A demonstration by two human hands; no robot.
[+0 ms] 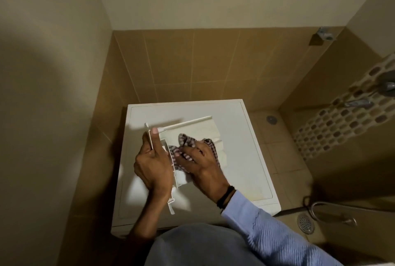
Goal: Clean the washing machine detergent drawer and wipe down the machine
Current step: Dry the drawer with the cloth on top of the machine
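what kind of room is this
Probably a bathroom or wet utility corner: a white washing machine stands against tiled walls, with a round floor drain beside it and metal taps on the mosaic strip to the right.

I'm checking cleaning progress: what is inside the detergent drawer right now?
A checkered cloth, held by the right hand, is pressed into the drawer. Cloth and hand cover the compartments beneath, so any residue there cannot be seen.

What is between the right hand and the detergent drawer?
A checked cloth, which the right hand holds against the detergent drawer; the head view shows it.
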